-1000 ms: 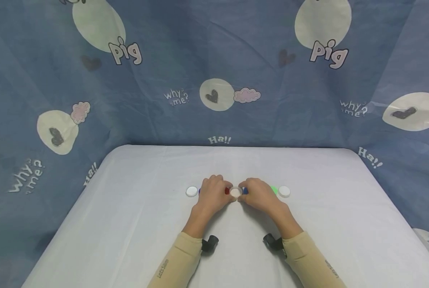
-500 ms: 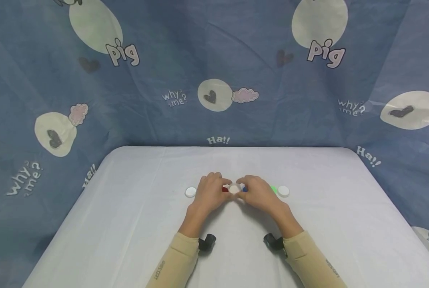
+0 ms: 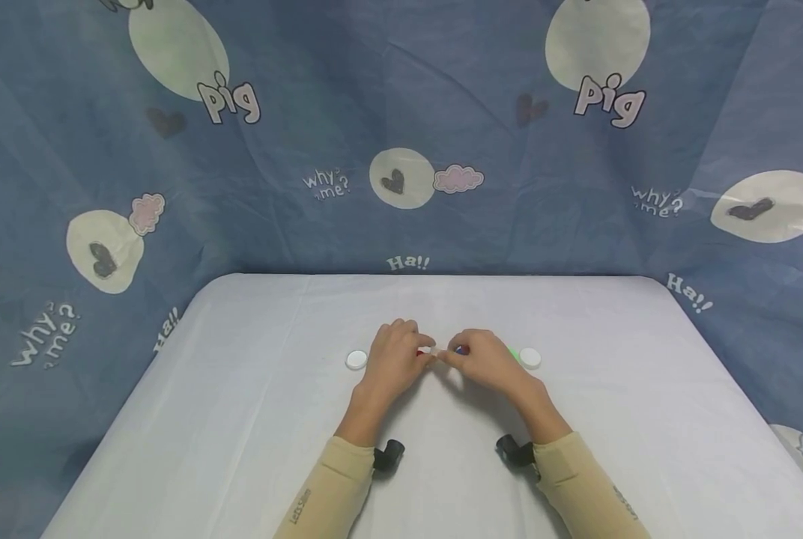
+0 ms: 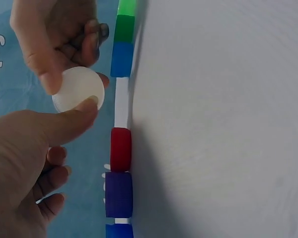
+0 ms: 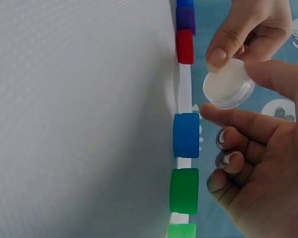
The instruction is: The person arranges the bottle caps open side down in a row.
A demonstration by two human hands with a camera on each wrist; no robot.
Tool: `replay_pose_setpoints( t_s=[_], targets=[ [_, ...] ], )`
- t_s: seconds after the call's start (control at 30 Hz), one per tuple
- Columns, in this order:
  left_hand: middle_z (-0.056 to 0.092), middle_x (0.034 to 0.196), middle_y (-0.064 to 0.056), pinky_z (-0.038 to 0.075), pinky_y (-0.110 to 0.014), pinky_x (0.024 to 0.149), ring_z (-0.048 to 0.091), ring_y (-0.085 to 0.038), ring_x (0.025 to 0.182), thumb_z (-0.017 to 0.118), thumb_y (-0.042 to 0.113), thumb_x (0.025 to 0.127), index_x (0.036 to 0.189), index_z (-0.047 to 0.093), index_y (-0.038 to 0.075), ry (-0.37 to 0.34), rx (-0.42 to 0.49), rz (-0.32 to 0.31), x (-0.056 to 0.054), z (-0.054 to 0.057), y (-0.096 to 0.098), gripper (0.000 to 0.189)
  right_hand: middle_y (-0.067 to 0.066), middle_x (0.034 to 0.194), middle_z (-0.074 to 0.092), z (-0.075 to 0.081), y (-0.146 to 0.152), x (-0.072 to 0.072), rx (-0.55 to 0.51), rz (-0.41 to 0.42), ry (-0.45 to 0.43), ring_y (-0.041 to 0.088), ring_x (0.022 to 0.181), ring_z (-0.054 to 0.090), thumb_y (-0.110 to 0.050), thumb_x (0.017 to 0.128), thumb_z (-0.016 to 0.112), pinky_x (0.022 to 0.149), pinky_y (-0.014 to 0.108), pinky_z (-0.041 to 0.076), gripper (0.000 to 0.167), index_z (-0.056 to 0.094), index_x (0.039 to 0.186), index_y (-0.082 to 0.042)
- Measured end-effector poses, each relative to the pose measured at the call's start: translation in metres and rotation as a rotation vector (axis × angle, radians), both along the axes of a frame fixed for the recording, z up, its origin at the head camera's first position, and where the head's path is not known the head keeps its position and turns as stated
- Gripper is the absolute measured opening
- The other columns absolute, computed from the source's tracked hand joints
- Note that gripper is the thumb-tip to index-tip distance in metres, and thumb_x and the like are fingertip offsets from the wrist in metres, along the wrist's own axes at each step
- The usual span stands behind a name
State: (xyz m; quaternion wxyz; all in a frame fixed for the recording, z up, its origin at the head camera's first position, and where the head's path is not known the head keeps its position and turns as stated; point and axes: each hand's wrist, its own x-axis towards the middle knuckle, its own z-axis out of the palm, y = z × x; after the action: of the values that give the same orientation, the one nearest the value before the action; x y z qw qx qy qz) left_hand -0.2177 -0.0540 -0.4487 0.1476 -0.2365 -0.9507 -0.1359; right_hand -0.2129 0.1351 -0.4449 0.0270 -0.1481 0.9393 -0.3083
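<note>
A small round white disc (image 4: 79, 89) with a clear rim (image 5: 246, 94) is held up between both hands, tilted nearly edge-on in the head view. My left hand (image 3: 393, 355) pinches its edge, the thumb on the face. On the opposite side my right hand (image 3: 485, 361) grips it between thumb and index finger; its other fingers are curled. Behind the disc, a row on the table holds a red piece (image 4: 121, 149), a purple piece (image 4: 118, 195), a blue piece (image 5: 186, 135) and a green piece (image 5: 184, 191), partly hidden by the hands in the head view.
White round pieces stand at the row's ends, one at left (image 3: 356, 360) and one at right (image 3: 530, 358), beside a light green piece (image 3: 514, 354). A white cloth (image 3: 206, 434) covers the table. Blue printed fabric (image 3: 294, 224) hangs behind.
The white disc, facing the head camera between the fingertips before, has been tipped to nearly edge-on. Both hands have risen slightly and stay close together.
</note>
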Motion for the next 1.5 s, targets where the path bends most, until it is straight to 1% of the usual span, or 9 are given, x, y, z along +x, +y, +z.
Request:
replay_pose_setpoints(
  t_s=[0.23, 0.33, 0.43, 0.6, 0.93, 1.1, 1.27, 1.4, 1.5],
  targets=[
    [0.06, 0.075, 0.005, 0.038, -0.03, 0.068, 0.048, -0.013, 0.07, 0.08, 0.036, 0.081, 0.101, 0.081, 0.024, 0.031, -0.007, 0.0, 0.002, 0.001, -0.001, 0.024, 0.0, 0.097, 0.074, 0.001, 0.002, 0.001, -0.019, -0.005, -0.015, 0.011, 0.08, 0.06, -0.047, 0.092, 0.065, 0.074, 0.033, 0.05, 0.033, 0.078, 0.096, -0.017],
    [0.059, 0.074, 0.005, 0.038, -0.03, 0.068, 0.048, -0.013, 0.069, 0.079, 0.038, 0.081, 0.1, 0.081, 0.024, 0.021, -0.001, 0.015, 0.002, 0.001, -0.001, 0.024, -0.001, 0.09, 0.071, 0.002, 0.002, 0.002, -0.006, -0.006, 0.028, 0.011, 0.073, 0.056, -0.045, 0.091, 0.067, 0.068, 0.031, 0.047, 0.032, 0.078, 0.099, -0.015],
    [0.058, 0.072, 0.005, 0.036, -0.03, 0.067, 0.045, -0.013, 0.067, 0.079, 0.038, 0.082, 0.098, 0.081, 0.024, 0.0, 0.008, 0.027, 0.002, 0.001, -0.002, 0.022, -0.002, 0.077, 0.063, 0.003, 0.003, 0.002, 0.035, 0.001, 0.11, 0.012, 0.064, 0.049, -0.036, 0.09, 0.071, 0.061, 0.028, 0.041, 0.026, 0.078, 0.101, -0.013],
    [0.057, 0.07, 0.004, 0.036, -0.03, 0.065, 0.043, -0.012, 0.066, 0.081, 0.035, 0.08, 0.094, 0.082, 0.023, -0.025, 0.019, 0.025, 0.001, 0.0, -0.002, 0.019, -0.004, 0.07, 0.051, 0.004, 0.003, 0.003, 0.083, 0.015, 0.219, 0.01, 0.061, 0.042, -0.024, 0.089, 0.074, 0.059, 0.026, 0.037, 0.017, 0.077, 0.101, -0.012],
    [0.057, 0.072, 0.005, 0.038, -0.03, 0.069, 0.046, -0.013, 0.069, 0.08, 0.035, 0.081, 0.095, 0.081, 0.02, -0.062, 0.012, 0.018, 0.001, -0.002, 0.001, 0.02, -0.005, 0.068, 0.05, 0.003, 0.004, 0.003, 0.037, 0.029, 0.246, 0.01, 0.06, 0.041, -0.023, 0.087, 0.076, 0.058, 0.026, 0.036, 0.01, 0.078, 0.091, -0.013],
    [0.058, 0.074, 0.004, 0.039, -0.03, 0.071, 0.047, -0.014, 0.072, 0.083, 0.032, 0.079, 0.094, 0.08, 0.018, -0.085, 0.004, 0.013, 0.0, -0.001, 0.002, 0.02, -0.004, 0.067, 0.049, 0.001, 0.007, 0.002, -0.013, 0.028, 0.214, 0.01, 0.061, 0.042, -0.022, 0.087, 0.075, 0.058, 0.025, 0.036, 0.01, 0.078, 0.09, -0.012],
    [0.061, 0.076, 0.005, 0.038, -0.03, 0.07, 0.049, -0.014, 0.072, 0.085, 0.033, 0.075, 0.095, 0.08, 0.02, -0.058, 0.008, 0.003, 0.001, 0.0, 0.002, 0.024, -0.001, 0.071, 0.056, 0.003, 0.008, 0.002, -0.094, 0.024, 0.111, 0.012, 0.065, 0.046, -0.023, 0.091, 0.07, 0.061, 0.027, 0.04, 0.014, 0.077, 0.089, -0.01],
    [0.062, 0.079, 0.003, 0.039, -0.031, 0.07, 0.049, -0.015, 0.073, 0.086, 0.032, 0.075, 0.105, 0.079, 0.022, -0.037, 0.003, -0.032, 0.001, 0.001, 0.001, 0.032, 0.0, 0.083, 0.066, 0.005, 0.01, 0.002, -0.134, 0.012, 0.018, 0.013, 0.074, 0.055, -0.022, 0.093, 0.068, 0.07, 0.031, 0.047, 0.015, 0.077, 0.089, -0.011],
    [0.061, 0.079, 0.004, 0.039, -0.031, 0.07, 0.046, -0.014, 0.072, 0.085, 0.031, 0.077, 0.116, 0.074, 0.025, -0.029, -0.01, -0.056, 0.0, 0.0, 0.001, 0.041, 0.001, 0.089, 0.069, 0.005, 0.011, 0.001, -0.144, 0.012, -0.02, 0.013, 0.079, 0.059, -0.022, 0.094, 0.066, 0.074, 0.032, 0.05, 0.015, 0.077, 0.09, -0.012]
  ],
)
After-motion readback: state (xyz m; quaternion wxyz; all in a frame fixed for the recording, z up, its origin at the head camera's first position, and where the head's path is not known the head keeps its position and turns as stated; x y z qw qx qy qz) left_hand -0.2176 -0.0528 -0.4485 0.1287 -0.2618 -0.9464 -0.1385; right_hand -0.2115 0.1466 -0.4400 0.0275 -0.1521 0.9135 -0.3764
